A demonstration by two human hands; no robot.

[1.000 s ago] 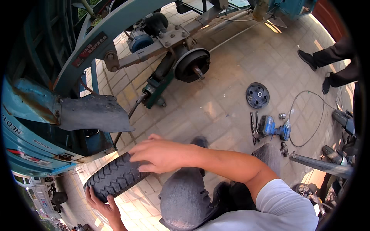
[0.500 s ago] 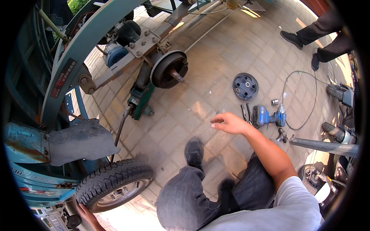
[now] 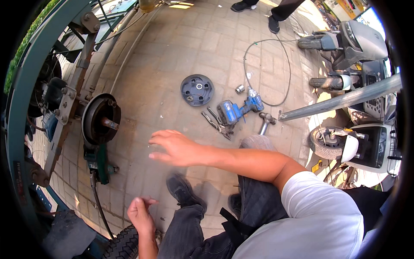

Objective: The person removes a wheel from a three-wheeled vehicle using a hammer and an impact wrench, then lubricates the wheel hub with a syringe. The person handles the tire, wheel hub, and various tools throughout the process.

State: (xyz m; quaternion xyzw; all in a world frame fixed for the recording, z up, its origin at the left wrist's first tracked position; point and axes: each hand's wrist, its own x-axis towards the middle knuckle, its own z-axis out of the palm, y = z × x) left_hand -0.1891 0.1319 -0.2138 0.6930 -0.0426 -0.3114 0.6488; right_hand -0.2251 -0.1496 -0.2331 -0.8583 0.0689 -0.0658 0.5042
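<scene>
My right hand (image 3: 168,146) is in the air over the pavement, fingers apart and empty. Low in the view, my left hand (image 3: 140,211) has loosely bent fingers, apart and holding nothing, just above a treaded tyre (image 3: 120,246) that is partly hidden. Left of my hands, a bare hub (image 3: 101,116) with a protruding shaft sits on the teal vehicle frame (image 3: 21,116), a green jack (image 3: 101,164) beneath it. On the paving lie a black round plate (image 3: 197,88), pliers-like tools (image 3: 215,123), a blue impact driver (image 3: 239,108), a socket (image 3: 239,89) and a hammer (image 3: 265,125).
Another person's dark-trousered legs (image 3: 278,15) stand at the top. Several scooters (image 3: 358,47) line the right side. A long metal bar (image 3: 336,101) slants in from the right near the hammer, and a thin hose (image 3: 289,64) loops across the pavement beside the driver.
My left hand has let go of the tyre and moved upward. My right hand left the tyre earlier and is now over the paving. The view has turned rightward, showing more scooters.
</scene>
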